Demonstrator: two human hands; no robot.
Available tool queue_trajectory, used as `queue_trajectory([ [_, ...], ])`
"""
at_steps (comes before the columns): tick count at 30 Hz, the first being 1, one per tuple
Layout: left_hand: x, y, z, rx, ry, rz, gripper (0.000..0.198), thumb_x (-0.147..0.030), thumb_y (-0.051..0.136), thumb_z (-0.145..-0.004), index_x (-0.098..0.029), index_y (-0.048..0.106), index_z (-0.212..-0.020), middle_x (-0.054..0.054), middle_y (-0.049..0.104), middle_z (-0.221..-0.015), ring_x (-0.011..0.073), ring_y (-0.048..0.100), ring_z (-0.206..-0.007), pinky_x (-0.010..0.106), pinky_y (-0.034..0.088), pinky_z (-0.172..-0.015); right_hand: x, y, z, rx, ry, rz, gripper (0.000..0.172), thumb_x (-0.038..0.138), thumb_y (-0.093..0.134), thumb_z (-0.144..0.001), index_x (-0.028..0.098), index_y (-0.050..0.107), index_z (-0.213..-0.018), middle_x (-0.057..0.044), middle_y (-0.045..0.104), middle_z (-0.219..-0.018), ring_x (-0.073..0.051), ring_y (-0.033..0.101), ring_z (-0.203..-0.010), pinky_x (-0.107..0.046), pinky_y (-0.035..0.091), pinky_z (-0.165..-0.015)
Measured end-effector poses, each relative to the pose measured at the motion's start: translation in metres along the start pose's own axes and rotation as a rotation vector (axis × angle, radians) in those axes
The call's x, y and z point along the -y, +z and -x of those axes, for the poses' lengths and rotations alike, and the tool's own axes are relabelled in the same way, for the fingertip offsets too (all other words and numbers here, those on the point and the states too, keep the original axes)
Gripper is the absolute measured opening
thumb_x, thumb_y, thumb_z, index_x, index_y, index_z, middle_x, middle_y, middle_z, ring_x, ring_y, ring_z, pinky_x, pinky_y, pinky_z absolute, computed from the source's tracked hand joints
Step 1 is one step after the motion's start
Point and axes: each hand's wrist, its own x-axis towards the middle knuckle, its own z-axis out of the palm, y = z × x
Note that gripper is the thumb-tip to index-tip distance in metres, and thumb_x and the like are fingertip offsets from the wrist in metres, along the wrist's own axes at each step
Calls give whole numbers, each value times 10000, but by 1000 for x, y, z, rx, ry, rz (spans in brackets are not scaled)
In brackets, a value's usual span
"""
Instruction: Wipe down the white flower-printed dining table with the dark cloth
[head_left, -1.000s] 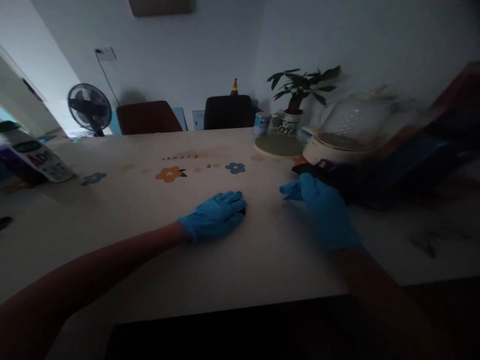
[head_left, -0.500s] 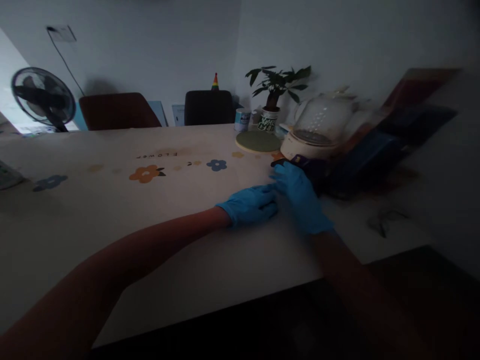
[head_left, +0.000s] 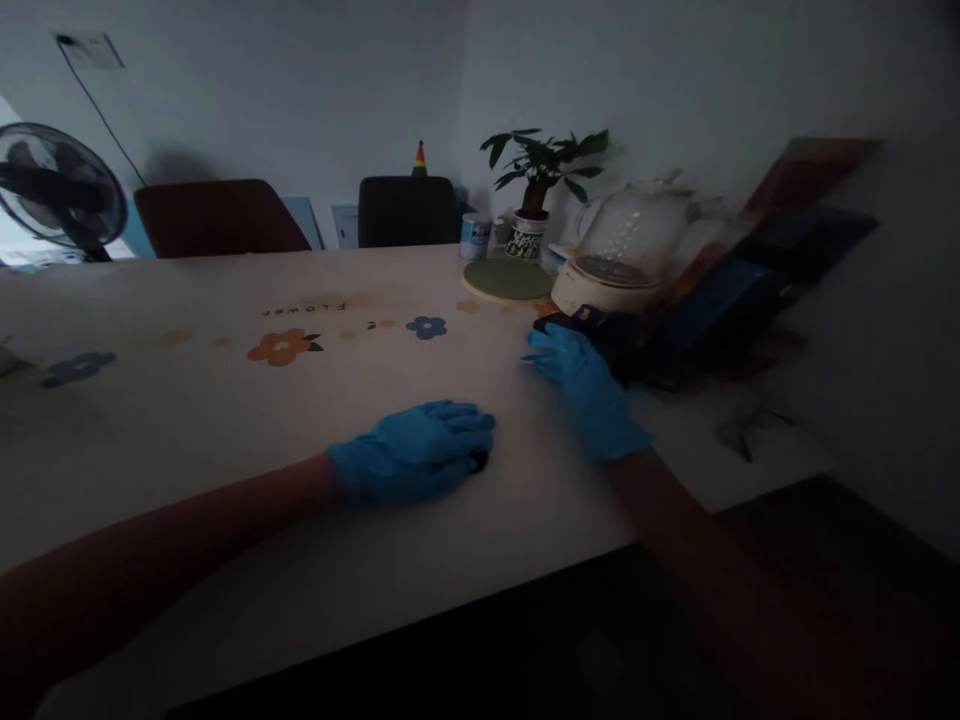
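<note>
My left hand (head_left: 420,450), in a blue glove, lies low over the table (head_left: 300,580) with its fingers curved round a small dark object (head_left: 478,460). Only an edge of that object shows, at the fingertips. To the right, my right hand (head_left: 585,385), gloved in blue too, reaches toward a dark item (head_left: 553,323) beside the kettle base. Its fingers are apart, and whether they touch the dark item cannot be made out.
Behind the right hand stand a glass kettle (head_left: 630,240), a green round mat (head_left: 508,279), a potted plant (head_left: 528,235) and a can (head_left: 476,237). Dark blue items (head_left: 720,310) and glasses (head_left: 752,430) lie at the right. Chairs (head_left: 217,218) line the far edge.
My left hand has moved left and nearer to me, away from my right hand, and a dark object now shows under it. The view has shifted slightly.
</note>
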Motion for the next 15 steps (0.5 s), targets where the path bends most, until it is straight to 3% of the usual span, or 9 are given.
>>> queue_trajectory([
  [6,22,-17,111,-55,-428,7,552,-525,469,-1139,-421,776,-1586,-66,533,-1863,288,496,-1754,496,343,-1491,4,-1,9,-21,-17,-30,469,567,617,-1116,277,722,-1469,-122,812,-1530,-315,820,-1367,-535,642,-1261],
  [10,63,-30,182,-210,-773,-43,624,-661,452,-1121,-496,646,-1690,-131,490,-1889,299,494,-1744,522,296,-1495,8,-4,13,-3,-5,9,452,524,558,-1147,281,726,-1489,-125,808,-1545,-304,844,-1298,-528,638,-1252],
  [15,107,-53,242,-307,-1000,-87,607,-682,410,-1132,-493,546,-1694,-144,454,-1910,277,477,-1751,494,246,-1500,5,-2,11,19,-82,98,511,532,516,-1155,226,715,-1513,-199,798,-1561,-321,858,-1282,-498,658,-1209],
])
